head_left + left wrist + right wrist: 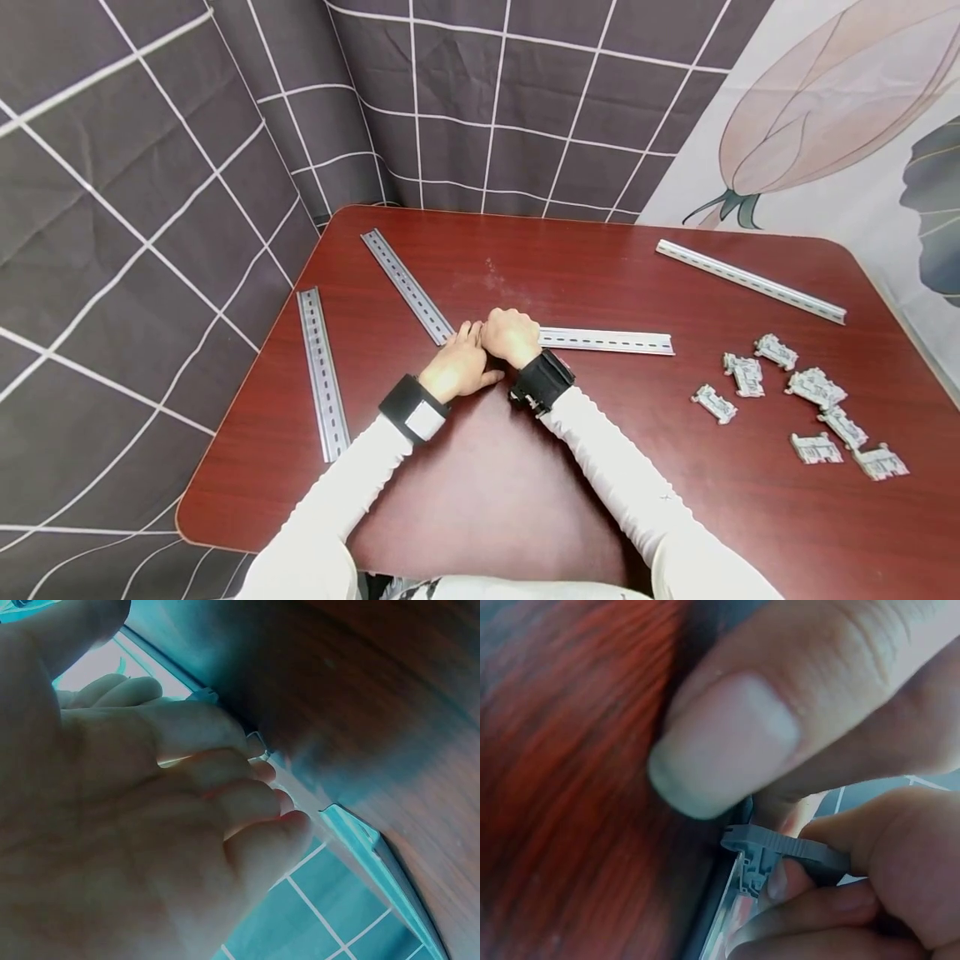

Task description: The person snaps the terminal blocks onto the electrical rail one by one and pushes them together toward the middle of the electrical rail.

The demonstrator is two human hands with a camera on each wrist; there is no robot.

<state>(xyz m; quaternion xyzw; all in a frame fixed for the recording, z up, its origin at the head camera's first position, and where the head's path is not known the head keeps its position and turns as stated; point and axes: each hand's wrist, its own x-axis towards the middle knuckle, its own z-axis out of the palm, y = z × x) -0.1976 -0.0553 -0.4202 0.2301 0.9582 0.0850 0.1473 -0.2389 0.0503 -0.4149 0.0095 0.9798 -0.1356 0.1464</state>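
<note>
In the head view, my right hand (512, 337) is a curled fist over the left end of a slotted metal DIN rail (607, 340). The right wrist view shows its fingers pinching a grey terminal block (780, 844) against the rail edge. Close in front there is a large thumb (727, 742), apparently the left one. My left hand (457, 364) lies beside the right, its fingers extended toward the rail's end and its thumb pointing right. From the left wrist its palm (135, 817) and nearly straight fingers show; what the fingertips touch is partly hidden.
A second slotted rail (408, 287) slants behind the left hand. Another rail (324, 375) lies near the left table edge, and one more (750, 281) at back right. Several loose terminal blocks (816, 387) are scattered on the right of the reddish-brown table (570, 275).
</note>
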